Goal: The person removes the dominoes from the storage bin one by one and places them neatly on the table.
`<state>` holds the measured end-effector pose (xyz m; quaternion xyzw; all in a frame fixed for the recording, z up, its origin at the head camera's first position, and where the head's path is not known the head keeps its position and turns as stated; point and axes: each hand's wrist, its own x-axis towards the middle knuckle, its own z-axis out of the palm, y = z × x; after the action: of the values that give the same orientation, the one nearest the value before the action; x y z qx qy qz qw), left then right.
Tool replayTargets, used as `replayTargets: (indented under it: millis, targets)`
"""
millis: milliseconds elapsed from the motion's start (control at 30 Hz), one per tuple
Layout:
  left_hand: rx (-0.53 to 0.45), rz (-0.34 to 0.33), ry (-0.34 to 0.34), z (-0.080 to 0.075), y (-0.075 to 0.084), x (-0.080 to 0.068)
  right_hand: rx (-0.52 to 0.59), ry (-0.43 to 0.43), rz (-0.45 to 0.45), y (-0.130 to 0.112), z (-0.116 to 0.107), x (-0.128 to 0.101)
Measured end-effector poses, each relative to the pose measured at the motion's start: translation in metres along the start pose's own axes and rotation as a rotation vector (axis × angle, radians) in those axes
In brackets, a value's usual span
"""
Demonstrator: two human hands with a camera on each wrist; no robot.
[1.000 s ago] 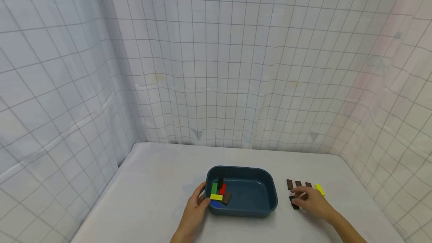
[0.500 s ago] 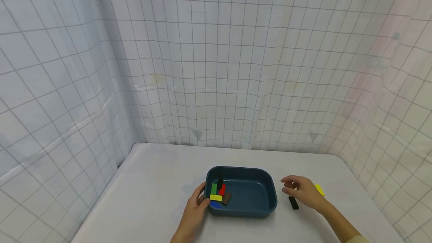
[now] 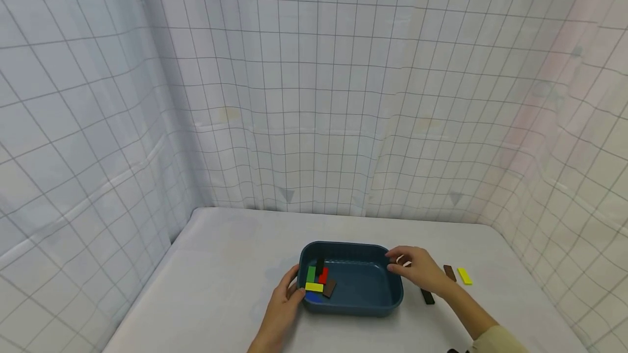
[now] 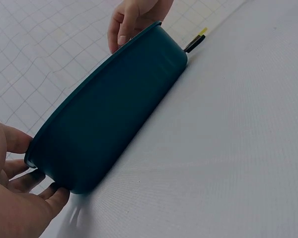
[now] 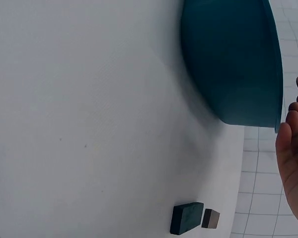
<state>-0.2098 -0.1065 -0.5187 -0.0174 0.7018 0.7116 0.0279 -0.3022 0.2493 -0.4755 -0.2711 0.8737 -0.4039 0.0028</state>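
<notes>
A dark blue plastic bin (image 3: 350,309) stands on the white table. My left hand (image 3: 283,304) grips its left end; in the left wrist view, the fingers lie against the end wall and rim. Inside, at the left, are flat blocks: green (image 3: 311,274), black (image 3: 320,266), red (image 3: 323,275), yellow (image 3: 314,287), brown (image 3: 330,288) and blue (image 3: 314,297). My right hand (image 3: 417,268) is over the bin's right rim, fingers bent and fingertips close together. Whether a block is between them is hidden.
Right of the bin, a black block (image 3: 428,296), a brown block (image 3: 450,273) and a yellow block (image 3: 464,275) lie on the table. My right forearm passes just above the black one. A white gridded curtain (image 3: 314,124) encloses the back and sides.
My right hand has moved left from above the loose blocks to the bin's right rim, uncovering a brown block. My left hand and the bin have stayed in place.
</notes>
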Motion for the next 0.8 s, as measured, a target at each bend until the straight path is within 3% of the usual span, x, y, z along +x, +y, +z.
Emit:
replayTargets:
  millis: [333, 800]
  targets:
    - [0.004, 0.0, 0.007, 0.0, -0.002, 0.002, -0.007, -0.011, -0.112, -0.009, 0.012, 0.014]
    - [0.002, 0.035, -0.014, 0.0, 0.001, -0.002, -0.029, -0.095, -0.167, -0.021, 0.039, 0.035]
